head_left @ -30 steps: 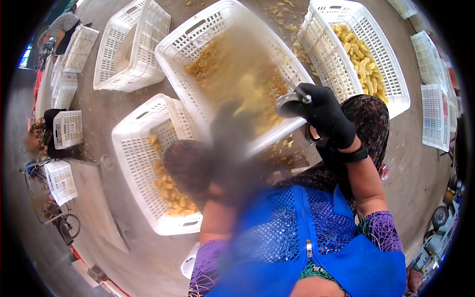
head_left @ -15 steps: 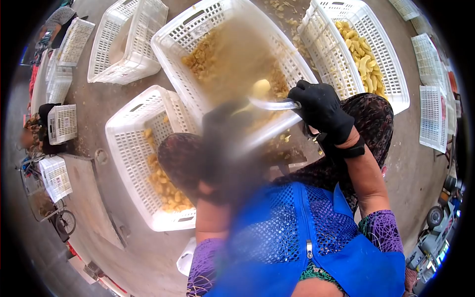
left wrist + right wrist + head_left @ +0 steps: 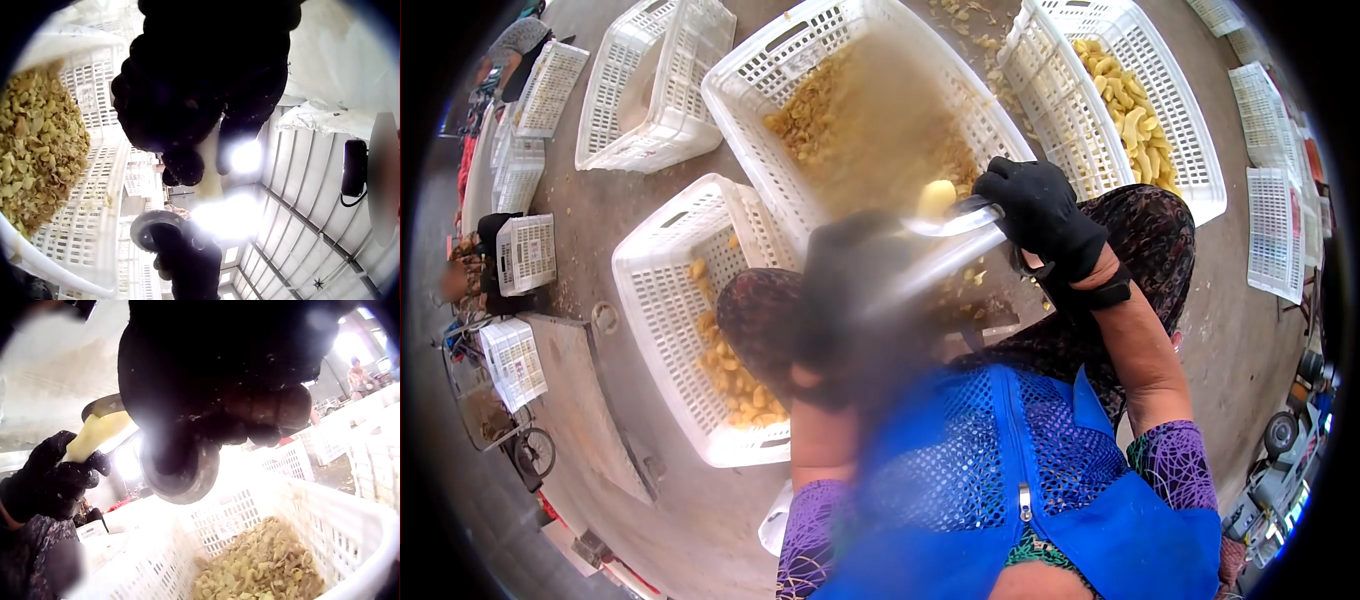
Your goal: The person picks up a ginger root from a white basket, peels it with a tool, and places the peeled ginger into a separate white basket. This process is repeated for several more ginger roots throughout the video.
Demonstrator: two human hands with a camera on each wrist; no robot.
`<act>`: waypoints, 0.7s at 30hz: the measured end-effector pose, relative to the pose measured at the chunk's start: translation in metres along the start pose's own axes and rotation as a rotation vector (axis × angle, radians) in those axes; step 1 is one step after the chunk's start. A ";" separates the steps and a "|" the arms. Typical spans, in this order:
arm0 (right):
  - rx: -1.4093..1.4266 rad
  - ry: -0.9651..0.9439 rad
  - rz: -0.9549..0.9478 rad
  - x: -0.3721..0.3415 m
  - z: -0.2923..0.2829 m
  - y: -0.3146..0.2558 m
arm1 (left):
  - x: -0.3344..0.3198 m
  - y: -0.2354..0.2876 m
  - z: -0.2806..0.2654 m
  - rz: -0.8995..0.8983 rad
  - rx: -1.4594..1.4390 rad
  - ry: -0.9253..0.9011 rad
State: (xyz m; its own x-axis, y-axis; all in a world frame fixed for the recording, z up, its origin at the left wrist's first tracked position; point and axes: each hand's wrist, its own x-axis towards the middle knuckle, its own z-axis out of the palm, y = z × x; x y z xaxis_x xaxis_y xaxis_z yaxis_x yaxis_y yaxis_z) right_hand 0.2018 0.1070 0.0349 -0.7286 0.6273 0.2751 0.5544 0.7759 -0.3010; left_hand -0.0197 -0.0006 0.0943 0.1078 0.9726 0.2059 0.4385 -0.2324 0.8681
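My black-gloved left hand (image 3: 53,478) grips a pale yellow peeled piece (image 3: 99,434), its kind unclear, between thumb and fingers. A smudge blurs that hand in the head view, though the piece's rounded end (image 3: 937,198) shows beyond it. My right hand (image 3: 1040,215), also in a black glove, has its fingers curled round the handle of a curved metal-bladed knife (image 3: 952,222). In the right wrist view the blade (image 3: 103,406) lies against the piece. Both hands are over the near rim of a large white crate (image 3: 745,105) holding brownish-yellow peelings (image 3: 810,115).
At right stands a white crate (image 3: 1055,110) of curved yellow pieces (image 3: 1135,115). Another crate (image 3: 655,300) with yellow pieces (image 3: 740,370) is by the left knee. An upright white crate (image 3: 650,140) stands at upper left. Other people and crates line the far left.
The right hand has turned its knife from an end-on view to blade pointing left, then moved slightly left along the piece. The piece's end has come into clearer view.
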 end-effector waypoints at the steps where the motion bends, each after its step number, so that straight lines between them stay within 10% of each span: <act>1: -0.010 -0.003 -0.003 0.000 0.003 0.002 | -0.002 -0.001 0.002 0.003 0.001 0.000; 3: -0.021 -0.003 -0.007 -0.001 0.005 0.002 | -0.010 0.001 0.008 -0.432 0.029 0.113; 6: 0.019 0.003 0.008 -0.001 0.006 0.000 | -0.016 0.006 0.009 -0.235 -0.101 0.212; 10: -0.010 -0.021 0.079 -0.005 0.009 -0.006 | -0.013 0.006 0.022 -0.451 -0.192 0.329; 21: 0.134 0.053 0.090 -0.004 0.015 -0.015 | -0.015 -0.002 0.010 -0.358 0.130 0.362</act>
State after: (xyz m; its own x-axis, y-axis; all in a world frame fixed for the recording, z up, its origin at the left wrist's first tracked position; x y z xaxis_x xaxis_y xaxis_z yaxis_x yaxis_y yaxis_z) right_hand 0.1903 0.0922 0.0245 -0.6540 0.6994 0.2884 0.5551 0.7026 -0.4451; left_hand -0.0137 -0.0146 0.0851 -0.3739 0.9249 0.0693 0.5009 0.1385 0.8544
